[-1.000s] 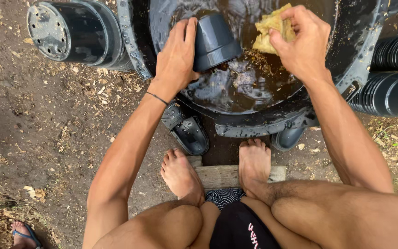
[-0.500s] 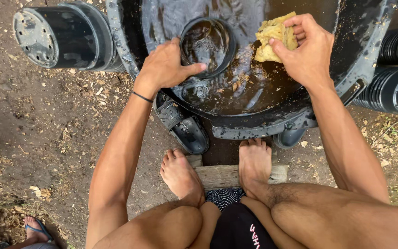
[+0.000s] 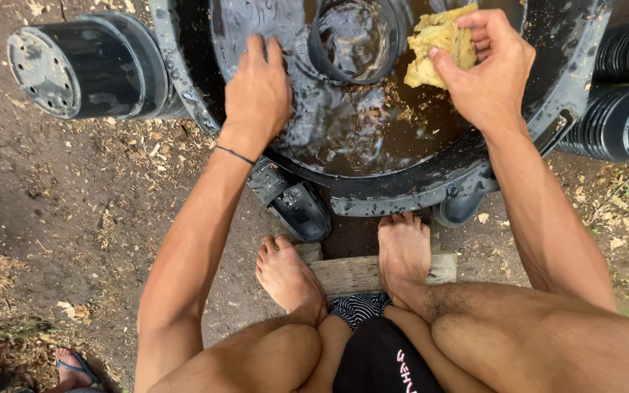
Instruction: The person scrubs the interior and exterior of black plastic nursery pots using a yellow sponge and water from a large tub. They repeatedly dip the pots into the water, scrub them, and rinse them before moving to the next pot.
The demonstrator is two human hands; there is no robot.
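Pot released, upright | left hand spread flat on water | right hand clutching sponge

Bare dirt ground strewn with dry leaf bits carries a black water-filled tub. Black pots lie sideways beside it. A wooden plank and dark sandals rest near the tub.

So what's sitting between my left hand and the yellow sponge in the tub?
In the head view, a round black pot full of water lies between the left hand and the yellow sponge.
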